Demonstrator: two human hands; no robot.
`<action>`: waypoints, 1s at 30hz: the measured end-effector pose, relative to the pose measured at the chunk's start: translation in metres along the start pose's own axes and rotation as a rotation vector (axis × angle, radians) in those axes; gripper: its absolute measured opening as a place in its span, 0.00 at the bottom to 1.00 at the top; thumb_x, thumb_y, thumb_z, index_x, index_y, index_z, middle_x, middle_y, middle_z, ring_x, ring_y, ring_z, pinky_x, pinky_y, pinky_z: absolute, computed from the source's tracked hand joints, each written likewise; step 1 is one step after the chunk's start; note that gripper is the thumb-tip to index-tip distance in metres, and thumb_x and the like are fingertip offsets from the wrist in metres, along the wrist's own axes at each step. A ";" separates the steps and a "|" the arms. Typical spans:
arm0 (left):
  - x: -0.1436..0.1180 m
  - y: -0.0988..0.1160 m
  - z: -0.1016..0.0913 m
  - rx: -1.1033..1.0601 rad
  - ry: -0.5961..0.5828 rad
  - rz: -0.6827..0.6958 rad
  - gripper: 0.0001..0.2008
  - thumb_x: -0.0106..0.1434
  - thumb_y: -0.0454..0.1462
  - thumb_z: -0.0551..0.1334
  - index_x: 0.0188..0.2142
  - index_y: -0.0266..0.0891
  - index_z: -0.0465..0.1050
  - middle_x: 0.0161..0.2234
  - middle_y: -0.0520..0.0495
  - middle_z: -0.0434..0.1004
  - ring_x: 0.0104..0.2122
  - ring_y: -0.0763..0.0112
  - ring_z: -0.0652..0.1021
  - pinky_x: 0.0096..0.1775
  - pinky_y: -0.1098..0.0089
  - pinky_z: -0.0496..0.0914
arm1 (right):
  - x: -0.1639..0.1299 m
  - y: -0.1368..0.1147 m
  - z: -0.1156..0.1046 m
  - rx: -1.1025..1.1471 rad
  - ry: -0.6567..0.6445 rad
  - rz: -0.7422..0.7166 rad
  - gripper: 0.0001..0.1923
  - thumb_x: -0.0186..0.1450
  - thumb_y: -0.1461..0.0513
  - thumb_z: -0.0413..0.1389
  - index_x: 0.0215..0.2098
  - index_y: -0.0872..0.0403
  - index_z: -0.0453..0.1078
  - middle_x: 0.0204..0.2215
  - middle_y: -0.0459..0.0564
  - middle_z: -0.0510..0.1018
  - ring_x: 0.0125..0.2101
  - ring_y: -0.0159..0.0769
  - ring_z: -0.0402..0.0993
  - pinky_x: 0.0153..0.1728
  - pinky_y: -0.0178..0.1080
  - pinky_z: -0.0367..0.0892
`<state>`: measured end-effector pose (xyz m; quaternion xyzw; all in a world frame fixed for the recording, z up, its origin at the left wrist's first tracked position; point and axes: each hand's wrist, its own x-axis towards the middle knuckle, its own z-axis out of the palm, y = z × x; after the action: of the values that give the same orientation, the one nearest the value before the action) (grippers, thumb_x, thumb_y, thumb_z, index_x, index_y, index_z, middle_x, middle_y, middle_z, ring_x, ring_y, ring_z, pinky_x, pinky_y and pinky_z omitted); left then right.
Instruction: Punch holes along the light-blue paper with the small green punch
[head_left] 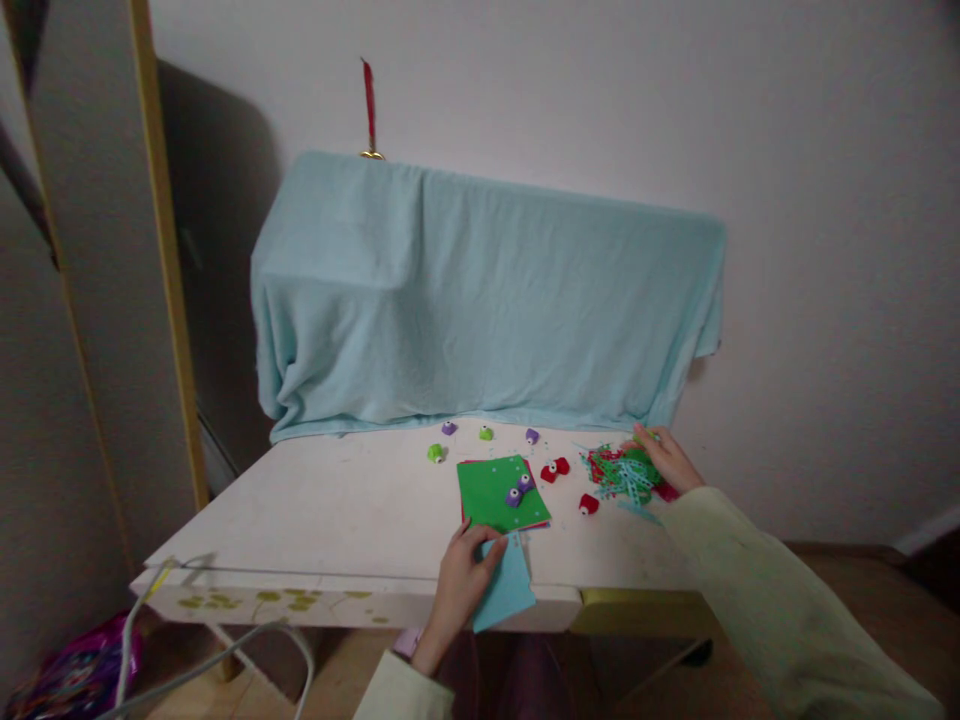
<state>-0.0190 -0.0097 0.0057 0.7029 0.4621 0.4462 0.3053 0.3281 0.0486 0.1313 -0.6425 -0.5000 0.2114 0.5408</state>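
My left hand [461, 585] rests at the table's front edge and grips a light blue paper sheet [508, 590] that overhangs the edge. Just beyond it lies a green paper sheet [499, 492] stacked on red and other sheets, with a purple punch [519, 489] on top. My right hand [664, 455] reaches out to the right and touches a pile of green, red and blue paper scraps [622, 473]. Small red punches [555, 469] and another red one [589, 504] sit between the sheets and the pile.
A white table [322, 510] stands against the wall. A light blue cloth [480, 300] covers something bulky at its back. Green [436, 453] and purple [448, 428] punches lie near the cloth. A yellow-edged panel [169, 260] stands left; a grey cable [225, 650] hangs below.
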 end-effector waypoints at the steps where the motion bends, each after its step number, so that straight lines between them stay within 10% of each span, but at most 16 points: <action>1: 0.000 0.000 0.000 -0.006 0.000 -0.002 0.11 0.61 0.43 0.56 0.29 0.42 0.75 0.30 0.50 0.77 0.37 0.64 0.75 0.53 0.60 0.59 | -0.001 0.000 0.002 0.039 -0.031 0.016 0.16 0.57 0.47 0.55 0.30 0.50 0.64 0.26 0.48 0.79 0.31 0.42 0.76 0.34 0.42 0.71; 13: -0.002 -0.004 0.002 -0.102 0.046 -0.080 0.15 0.64 0.45 0.51 0.30 0.39 0.68 0.30 0.49 0.73 0.34 0.65 0.73 0.37 0.69 0.65 | -0.151 0.014 0.124 0.556 -0.692 0.357 0.17 0.61 0.48 0.54 0.36 0.53 0.62 0.39 0.55 0.77 0.43 0.43 0.74 0.47 0.47 0.66; 17: -0.003 -0.004 0.001 -0.084 0.028 -0.080 0.15 0.65 0.45 0.50 0.29 0.39 0.68 0.29 0.48 0.72 0.33 0.66 0.72 0.37 0.70 0.65 | -0.134 0.027 0.113 0.436 -0.580 0.385 0.18 0.59 0.47 0.55 0.33 0.52 0.61 0.34 0.53 0.78 0.41 0.43 0.75 0.46 0.47 0.66; 22: -0.002 -0.004 0.001 -0.084 0.028 -0.089 0.15 0.65 0.45 0.50 0.30 0.39 0.68 0.30 0.48 0.72 0.34 0.66 0.73 0.37 0.70 0.65 | -0.109 0.031 0.072 -0.054 -0.121 0.047 0.17 0.58 0.46 0.55 0.34 0.49 0.62 0.30 0.47 0.76 0.36 0.44 0.74 0.46 0.51 0.64; 27: -0.001 -0.003 0.002 -0.073 0.043 -0.095 0.15 0.65 0.45 0.50 0.29 0.39 0.68 0.30 0.48 0.72 0.34 0.66 0.73 0.37 0.70 0.65 | -0.117 0.037 0.079 0.253 -0.479 0.297 0.19 0.59 0.44 0.52 0.33 0.51 0.62 0.31 0.51 0.78 0.33 0.43 0.76 0.38 0.48 0.70; 30: -0.002 -0.003 0.002 -0.065 0.029 -0.089 0.15 0.64 0.44 0.50 0.29 0.39 0.68 0.29 0.49 0.72 0.33 0.66 0.72 0.37 0.71 0.65 | -0.114 0.046 0.087 0.232 -0.452 0.309 0.20 0.57 0.44 0.54 0.32 0.52 0.64 0.32 0.52 0.77 0.38 0.45 0.75 0.40 0.49 0.69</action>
<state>-0.0186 -0.0103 0.0017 0.6649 0.4826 0.4572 0.3405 0.2295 -0.0052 0.0310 -0.5813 -0.4765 0.4848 0.4471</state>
